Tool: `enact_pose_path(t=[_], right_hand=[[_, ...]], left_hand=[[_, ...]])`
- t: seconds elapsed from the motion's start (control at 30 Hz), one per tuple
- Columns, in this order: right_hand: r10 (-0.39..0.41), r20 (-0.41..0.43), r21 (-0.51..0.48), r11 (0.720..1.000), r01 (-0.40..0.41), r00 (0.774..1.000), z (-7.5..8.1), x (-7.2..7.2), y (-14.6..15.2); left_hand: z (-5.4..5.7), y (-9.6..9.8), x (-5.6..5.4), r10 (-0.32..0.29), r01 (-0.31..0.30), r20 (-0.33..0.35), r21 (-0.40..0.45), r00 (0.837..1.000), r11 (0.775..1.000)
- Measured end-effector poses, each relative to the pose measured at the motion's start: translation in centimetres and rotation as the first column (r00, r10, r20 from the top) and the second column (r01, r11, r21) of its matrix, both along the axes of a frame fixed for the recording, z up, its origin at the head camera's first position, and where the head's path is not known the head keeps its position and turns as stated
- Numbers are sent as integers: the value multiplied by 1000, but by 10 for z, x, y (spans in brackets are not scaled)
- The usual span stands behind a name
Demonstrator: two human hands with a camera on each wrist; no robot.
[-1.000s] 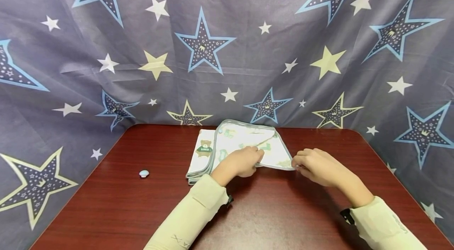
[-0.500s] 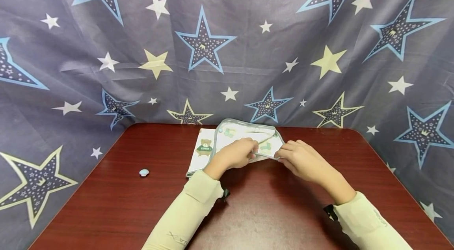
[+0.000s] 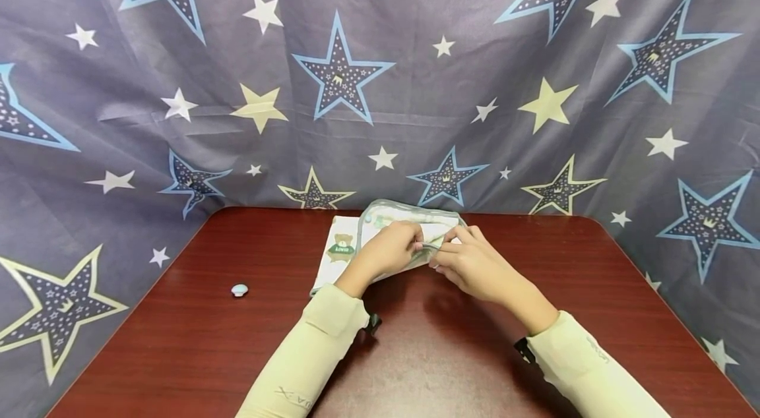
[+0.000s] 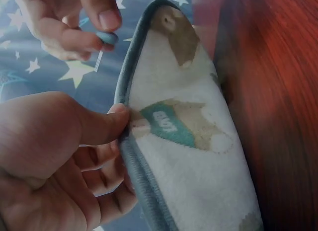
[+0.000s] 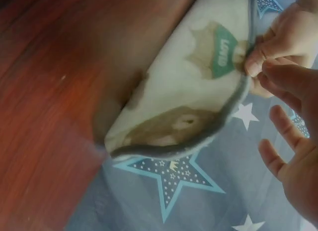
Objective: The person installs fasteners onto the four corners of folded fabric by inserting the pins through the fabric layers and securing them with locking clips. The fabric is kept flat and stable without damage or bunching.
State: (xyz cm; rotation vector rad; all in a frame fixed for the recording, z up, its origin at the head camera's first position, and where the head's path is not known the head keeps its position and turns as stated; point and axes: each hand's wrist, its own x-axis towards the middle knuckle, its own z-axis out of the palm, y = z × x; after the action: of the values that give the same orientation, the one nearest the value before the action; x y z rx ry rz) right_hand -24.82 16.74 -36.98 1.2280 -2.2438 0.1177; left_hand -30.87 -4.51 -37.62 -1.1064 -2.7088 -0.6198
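A white bear-print cloth [image 3: 338, 250] with grey-blue binding lies folded at the far middle of the table. My left hand [image 3: 392, 250] pinches the binding of its raised near edge; in the left wrist view the thumb presses the binding beside a bear in green. Close to it, my right hand [image 3: 475, 269] pinches a small blue-capped piece [image 4: 107, 38] with a thin white strip hanging below. In the right wrist view the right hand's other fingers are spread, and the blue-capped piece is hidden.
On the left part of the dark red table [image 3: 178, 345] sits a small piece with a light blue dome [image 3: 240, 289] and a white base. A grey star-print curtain [image 3: 415, 95] hangs behind the table.
My right hand has moved left from the cloth's near right corner to beside my left hand. The left hand has shifted slightly up and left, and the cloth's near edge is raised.
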Motion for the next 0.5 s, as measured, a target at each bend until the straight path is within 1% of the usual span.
enact_pose_path(t=[0.13,0.23,0.37,0.5], right_hand=[[-16,17,-6,1000,16,1000,-2,-6,-6],[-19,21,-20,1000,19,1000,-4,-11,-9],[-20,27,-47,999,21,999,-6,-17,-12],[-25,34,-71,997,28,999,-7,-21,-14]], left_hand=[[4,-3,1,28,-29,18,31,999,999],[7,-5,1,50,-50,23,33,998,998],[11,-7,2,64,-65,23,55,998,996],[13,-9,0,63,-62,-7,67,998,996]])
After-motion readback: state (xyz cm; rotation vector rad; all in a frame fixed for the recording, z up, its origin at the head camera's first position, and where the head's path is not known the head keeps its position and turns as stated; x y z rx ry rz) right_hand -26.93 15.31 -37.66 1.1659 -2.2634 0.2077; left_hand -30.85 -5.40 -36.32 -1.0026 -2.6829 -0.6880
